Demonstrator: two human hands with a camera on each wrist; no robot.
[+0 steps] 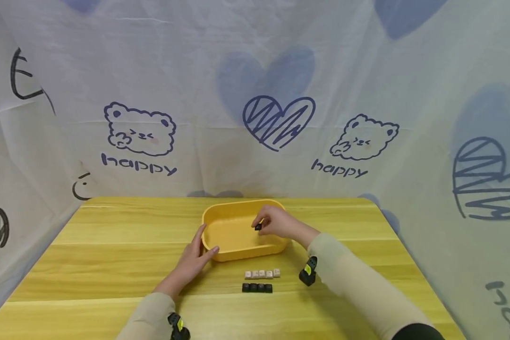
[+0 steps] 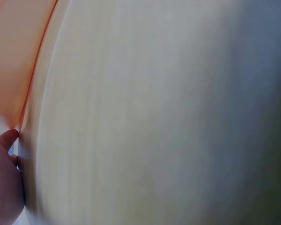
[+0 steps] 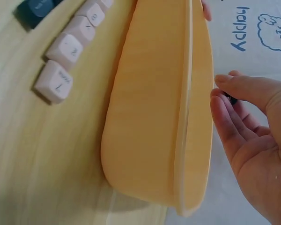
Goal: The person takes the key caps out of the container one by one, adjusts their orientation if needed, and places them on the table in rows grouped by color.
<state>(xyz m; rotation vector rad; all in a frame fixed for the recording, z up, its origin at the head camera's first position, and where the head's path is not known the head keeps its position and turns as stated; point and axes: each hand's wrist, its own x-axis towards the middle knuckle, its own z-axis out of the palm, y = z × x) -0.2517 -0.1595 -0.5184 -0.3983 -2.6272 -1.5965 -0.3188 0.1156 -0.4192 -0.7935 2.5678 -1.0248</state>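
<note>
My right hand (image 1: 276,223) pinches a small black keycap (image 1: 258,227) between thumb and fingertips, over the inside of a yellow plastic tray (image 1: 242,255). In the right wrist view most of this keycap (image 3: 231,98) is hidden by the fingers, beyond the tray's rim. At the tray's near left corner, my left hand (image 1: 191,259) rests with thumb and fingers spread against the rim. The left wrist view shows only part of it, a fingertip touching the tray (image 2: 18,61). In front of the tray lie a row of white keycaps (image 1: 262,274) and a row of black keycaps (image 1: 257,288).
The tray stands on a light wooden table (image 1: 123,264), towards its far edge. Behind the table hangs a pale cloth (image 1: 212,156) printed with hearts and bears. Both keycap rows lie between the forearms, several pieces in each.
</note>
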